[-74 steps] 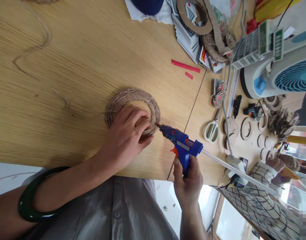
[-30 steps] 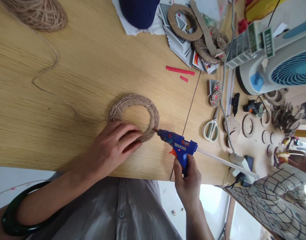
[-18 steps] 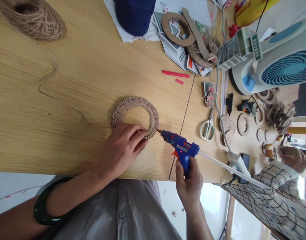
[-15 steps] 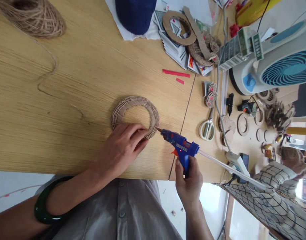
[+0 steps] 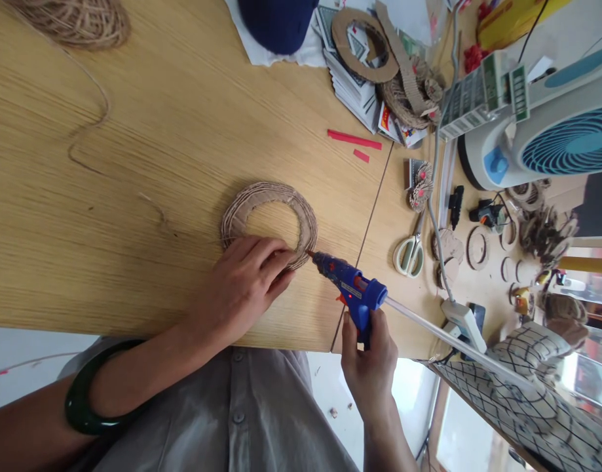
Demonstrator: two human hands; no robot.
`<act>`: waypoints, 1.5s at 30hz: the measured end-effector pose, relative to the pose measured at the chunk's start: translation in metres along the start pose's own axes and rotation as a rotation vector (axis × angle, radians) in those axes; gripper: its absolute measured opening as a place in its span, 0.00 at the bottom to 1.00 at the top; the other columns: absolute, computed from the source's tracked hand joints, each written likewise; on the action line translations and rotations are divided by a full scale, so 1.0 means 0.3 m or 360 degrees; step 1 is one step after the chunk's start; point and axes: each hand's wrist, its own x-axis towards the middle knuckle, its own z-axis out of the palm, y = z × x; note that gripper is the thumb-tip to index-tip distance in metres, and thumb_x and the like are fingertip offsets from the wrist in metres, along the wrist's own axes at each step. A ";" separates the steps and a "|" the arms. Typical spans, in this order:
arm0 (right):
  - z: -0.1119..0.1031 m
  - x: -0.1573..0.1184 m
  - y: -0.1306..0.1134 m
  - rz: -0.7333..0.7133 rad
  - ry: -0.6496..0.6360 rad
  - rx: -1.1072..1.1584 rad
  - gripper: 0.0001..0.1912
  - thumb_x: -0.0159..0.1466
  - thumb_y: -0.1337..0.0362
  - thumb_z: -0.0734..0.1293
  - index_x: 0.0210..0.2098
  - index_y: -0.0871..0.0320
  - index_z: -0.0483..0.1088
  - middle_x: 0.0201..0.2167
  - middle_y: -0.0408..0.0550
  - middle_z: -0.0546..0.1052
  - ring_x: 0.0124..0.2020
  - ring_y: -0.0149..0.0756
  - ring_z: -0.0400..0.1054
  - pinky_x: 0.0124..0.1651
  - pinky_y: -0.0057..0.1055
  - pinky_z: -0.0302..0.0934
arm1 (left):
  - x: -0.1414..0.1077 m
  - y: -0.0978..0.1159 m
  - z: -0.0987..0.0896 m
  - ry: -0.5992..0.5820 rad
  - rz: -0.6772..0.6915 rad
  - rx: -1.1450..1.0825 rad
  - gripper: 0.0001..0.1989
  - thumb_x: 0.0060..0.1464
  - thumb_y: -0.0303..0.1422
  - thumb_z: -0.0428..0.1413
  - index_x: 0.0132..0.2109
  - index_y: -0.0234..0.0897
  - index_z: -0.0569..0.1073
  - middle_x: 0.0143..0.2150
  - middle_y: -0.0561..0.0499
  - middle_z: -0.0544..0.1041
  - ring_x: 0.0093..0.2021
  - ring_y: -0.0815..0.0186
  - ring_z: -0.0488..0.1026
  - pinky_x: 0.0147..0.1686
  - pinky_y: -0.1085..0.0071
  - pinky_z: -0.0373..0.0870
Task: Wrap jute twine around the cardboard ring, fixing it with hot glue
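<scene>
A cardboard ring (image 5: 306, 216), with cord-like ridges around its rim, lies flat on the wooden table. Over its near side rests my left hand (image 5: 239, 278), fingers bent and gripping the edge; the fingertips are partly hidden. My right hand (image 5: 372, 357) is wrapped around the handle of a blue glue gun (image 5: 347, 282), by its orange trigger. The gun's nozzle touches or nearly touches the ring's right side, and a long clear glue stick (image 5: 438, 331) sticks out of its back. To the left, thin twine (image 5: 107, 98) trails from a ball of brown twine (image 5: 79, 23).
Scissors (image 5: 409, 254), red strips (image 5: 354, 139) and round cardboard pieces (image 5: 477, 248) lie to the right. A fan (image 5: 566, 131) stands beyond a grey cable and a power strip (image 5: 464, 321). Farther back are a dark blue cap (image 5: 278, 23) and a stack of cards (image 5: 352, 98).
The glue gun's nozzle has moved slightly left, from beside the ring onto its right edge. My left hand keeps its grip on the ring. The whole view has shifted a little.
</scene>
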 end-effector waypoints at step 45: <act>-0.018 0.049 -0.026 0.0126 -0.0056 0.0161 0.06 0.68 0.63 0.64 0.43 0.59 0.68 0.24 0.39 0.70 0.18 0.26 0.58 0.16 0.23 0.49 | -0.002 0.005 0.005 0.0052 0.0019 0.0052 0.12 0.63 0.32 0.56 0.53 0.38 0.72 0.49 0.48 0.77 0.46 0.56 0.73 0.47 0.57 0.71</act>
